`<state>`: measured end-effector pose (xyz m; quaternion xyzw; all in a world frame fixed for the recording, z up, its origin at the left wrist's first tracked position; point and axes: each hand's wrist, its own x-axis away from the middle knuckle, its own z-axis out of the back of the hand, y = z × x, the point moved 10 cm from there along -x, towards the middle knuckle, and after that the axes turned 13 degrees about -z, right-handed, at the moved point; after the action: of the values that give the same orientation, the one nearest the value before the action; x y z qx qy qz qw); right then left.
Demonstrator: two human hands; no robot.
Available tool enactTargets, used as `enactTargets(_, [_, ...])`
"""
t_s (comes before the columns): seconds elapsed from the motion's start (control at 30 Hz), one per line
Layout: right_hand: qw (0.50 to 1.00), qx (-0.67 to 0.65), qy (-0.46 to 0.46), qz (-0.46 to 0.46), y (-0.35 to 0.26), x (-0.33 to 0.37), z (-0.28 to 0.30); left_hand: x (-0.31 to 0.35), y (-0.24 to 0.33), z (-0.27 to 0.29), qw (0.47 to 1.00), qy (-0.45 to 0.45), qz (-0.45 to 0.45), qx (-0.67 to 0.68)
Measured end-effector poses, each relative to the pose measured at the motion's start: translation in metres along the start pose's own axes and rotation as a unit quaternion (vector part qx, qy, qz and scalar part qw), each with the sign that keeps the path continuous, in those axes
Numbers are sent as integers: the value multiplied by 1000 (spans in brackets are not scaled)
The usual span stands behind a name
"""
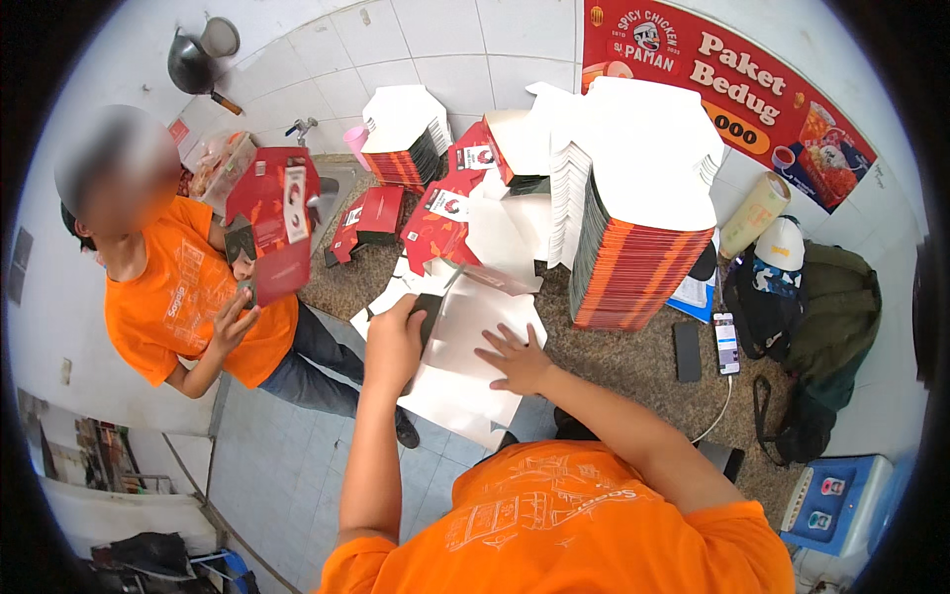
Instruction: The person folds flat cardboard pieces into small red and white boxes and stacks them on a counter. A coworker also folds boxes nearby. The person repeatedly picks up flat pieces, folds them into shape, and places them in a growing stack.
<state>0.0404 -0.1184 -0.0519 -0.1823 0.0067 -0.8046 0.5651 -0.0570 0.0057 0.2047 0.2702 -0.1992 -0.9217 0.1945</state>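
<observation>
A partly folded cardboard food box (468, 330), white inside, lies in front of me at the counter's near edge. My left hand (394, 342) is closed round its left side, where a dark flap stands up. My right hand (517, 358) lies on the white inner face with the fingers spread, open and holding nothing. Just beyond it are loose red-and-white box blanks (435, 226), overlapping one another. A tall stack of flat box blanks (633, 252), white on top with red edges, stands beyond my right hand.
A co-worker in an orange shirt (188, 287) stands at the left, holding a red box (272, 213). A smaller stack of blanks (401, 148) stands by the sink. On the right lie a black phone (687, 351), a cabled phone (726, 344), a cap (780, 245) and a dark bag (831, 327).
</observation>
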Motion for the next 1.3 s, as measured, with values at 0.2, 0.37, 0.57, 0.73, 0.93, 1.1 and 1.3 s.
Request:
enactTargets(0.2, [987, 0, 34, -155, 34, -70, 11, 59, 17, 133, 992, 114, 37, -37])
enactTargets(0.37, [980, -140, 29, -136, 9, -71, 55, 131, 8, 157, 946, 222, 171, 166])
enactTargets(0.57, [834, -309, 263, 374, -142, 163, 212, 172, -14, 30, 781, 307, 246, 485])
enactTargets(0.73, [841, -286, 325, 324, -141, 160, 235, 143, 29, -4, 615, 384, 236, 647])
enactTargets(0.93, [891, -241, 331, 198, -142, 164, 263, 145, 50, -5, 625, 373, 216, 650])
enactTargets(1.1, [916, -248, 262, 178, -123, 164, 234, 158, 39, -49, 565, 238, 249, 750])
enactTargets(1.3, [916, -203, 342, 57, -91, 190, 216, 147, 76, -68, 523, 150, 309, 780])
